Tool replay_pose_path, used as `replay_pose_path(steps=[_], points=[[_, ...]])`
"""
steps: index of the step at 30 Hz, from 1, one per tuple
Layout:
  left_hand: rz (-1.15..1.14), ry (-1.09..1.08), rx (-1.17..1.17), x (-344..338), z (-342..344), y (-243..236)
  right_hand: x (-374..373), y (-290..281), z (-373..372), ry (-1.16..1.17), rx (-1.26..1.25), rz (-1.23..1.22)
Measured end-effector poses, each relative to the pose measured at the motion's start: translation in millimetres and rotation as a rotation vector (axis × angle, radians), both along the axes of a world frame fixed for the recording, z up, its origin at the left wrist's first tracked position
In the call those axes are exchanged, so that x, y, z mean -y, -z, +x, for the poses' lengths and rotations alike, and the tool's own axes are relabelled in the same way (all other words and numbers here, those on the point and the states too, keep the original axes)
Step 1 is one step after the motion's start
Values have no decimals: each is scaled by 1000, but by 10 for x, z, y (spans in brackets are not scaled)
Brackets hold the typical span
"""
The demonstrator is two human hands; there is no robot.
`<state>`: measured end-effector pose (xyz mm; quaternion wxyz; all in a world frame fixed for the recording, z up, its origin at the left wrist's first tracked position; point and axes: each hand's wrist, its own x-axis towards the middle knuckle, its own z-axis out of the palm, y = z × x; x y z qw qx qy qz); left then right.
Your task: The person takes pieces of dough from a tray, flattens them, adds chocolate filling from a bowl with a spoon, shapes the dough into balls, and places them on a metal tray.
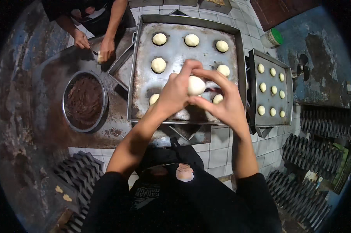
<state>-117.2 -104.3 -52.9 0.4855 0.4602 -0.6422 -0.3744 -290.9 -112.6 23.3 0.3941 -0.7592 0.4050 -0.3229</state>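
Observation:
A smooth pale dough ball (196, 86) is held between my two hands above a large metal tray (135, 83). My left hand (174, 93) is closed around its left side, the fingers curled. From the other side my right hand (227, 97) curves its thumb and fingers about the same ball. Several rounded dough balls sit spaced out in rows on the tray, among them one at the top middle (191, 40) and one at the left (158, 65). My hands and forearms hide part of the tray's middle and near rows.
A metal bowl of dark brown filling (84, 101) stands on the worn table at left. Beyond it, a co-worker's hands (105, 48) hold a piece of dough. On the right is another tray of dough balls (268, 87), with a green-lidded bucket (275, 37) behind. Dark slatted stacks (311, 155) lie lower right.

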Motion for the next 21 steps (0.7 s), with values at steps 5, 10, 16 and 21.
replay_pose_path(steps=[5, 10, 16, 21], points=[[76, 15, 128, 354, 109, 223, 602, 398, -31, -52, -118, -14], [197, -227, 224, 30, 617, 176, 1138, 1326, -141, -92, -481, -106], [46, -482, 476, -335, 1180, 471, 1015, 1631, 177, -254, -794, -644], [469, -495, 139, -115, 1443, 843, 1078, 1771, 187, -291, -725, -332]])
